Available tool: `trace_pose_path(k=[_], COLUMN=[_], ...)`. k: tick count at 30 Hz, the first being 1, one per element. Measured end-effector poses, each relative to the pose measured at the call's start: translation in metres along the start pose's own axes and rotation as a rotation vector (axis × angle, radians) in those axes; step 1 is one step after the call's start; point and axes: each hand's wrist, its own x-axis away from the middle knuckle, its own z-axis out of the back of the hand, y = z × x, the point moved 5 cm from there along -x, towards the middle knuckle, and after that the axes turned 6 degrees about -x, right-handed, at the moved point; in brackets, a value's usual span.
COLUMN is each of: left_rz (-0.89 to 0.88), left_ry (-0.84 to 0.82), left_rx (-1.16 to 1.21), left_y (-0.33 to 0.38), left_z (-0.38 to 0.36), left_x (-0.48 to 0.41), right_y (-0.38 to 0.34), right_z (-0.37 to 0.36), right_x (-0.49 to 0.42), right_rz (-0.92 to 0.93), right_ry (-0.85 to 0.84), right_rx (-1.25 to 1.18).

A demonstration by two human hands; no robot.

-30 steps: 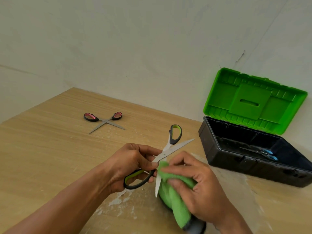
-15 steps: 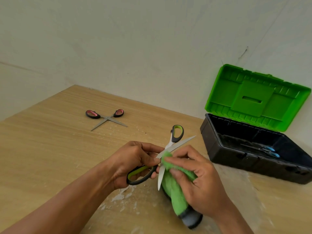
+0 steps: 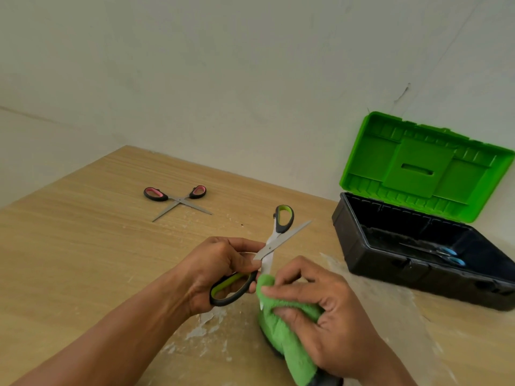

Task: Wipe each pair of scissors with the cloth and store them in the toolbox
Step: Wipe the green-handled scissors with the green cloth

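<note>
- The green scissors [image 3: 271, 242] are held above the table [image 3: 69, 246], to the left of the toolbox [image 3: 390, 266] and nearer the person than it. They are wide open, blades crossed.
- The left hand [image 3: 220, 270] grips them around the lower handle loop, fingers curled, thumb near the pivot.
- The right hand [image 3: 328, 310] clutches the cloth [image 3: 281, 338] and pinches it round the downward blade. Only the blade's tip shows below the fold.
- Handling, as I judge it: the scissors are light and rigid, with smooth steel blades that slide easily through the cloth. The edges and points are the hazard, so wipe from pivot to tip with cloth between fingers and edge. Hold by the rubbery handles. The cloth is soft and bunches readily.
- Blue scissors [image 3: 446, 254] already lie inside the toolbox, whose lid stands open.
- Pink scissors [image 3: 178, 200] lie spread open on the table, well to the left of the toolbox, not yet stored.
- Closing the blades before carrying them over looks wise.
</note>
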Motion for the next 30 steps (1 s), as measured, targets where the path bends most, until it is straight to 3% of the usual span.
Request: trace_pose_path(k=[3,7,11,15,17,21,25,28,30], left_rz=[-0.014,-0.021,-0.030,-0.071,-0.095,-0.144,-0.145,-0.145,-0.146], left_ry=[-0.002,0.004,0.016,0.062,0.062,0.084,0.081,0.069,0.082], left_rx=[-0.034,-0.056,-0.130,-0.290,-0.340,-0.407,-0.413,-0.398,-0.379], left_y=[0.000,-0.001,-0.004,-0.005,-0.004,0.001,0.000,-0.001,-0.001], left_z=[0.000,-0.006,-0.008,-0.007,-0.010,-0.015,-0.015,-0.017,-0.016], left_x=[0.001,0.002,0.005,0.004,0.008,0.011,0.012,0.010,0.007], right_y=[-0.004,0.009,0.008,0.011,0.010,0.012,0.013,0.015,0.014], right_z=[-0.001,0.009,0.008,0.007,0.006,0.011,0.009,0.017,0.015], right_x=[0.004,-0.003,0.001,-0.002,-0.001,-0.001,0.000,-0.001,-0.001], right_rz=[-0.008,-0.035,-0.008,-0.017,0.000,-0.029,-0.073,-0.070,-0.069], right_ry=[-0.078,0.126,0.086,0.107,0.050,0.141,0.001,0.123,0.115], right_rx=[-0.067,0.197,0.214,0.429,0.404,0.429,0.309,0.354,0.341])
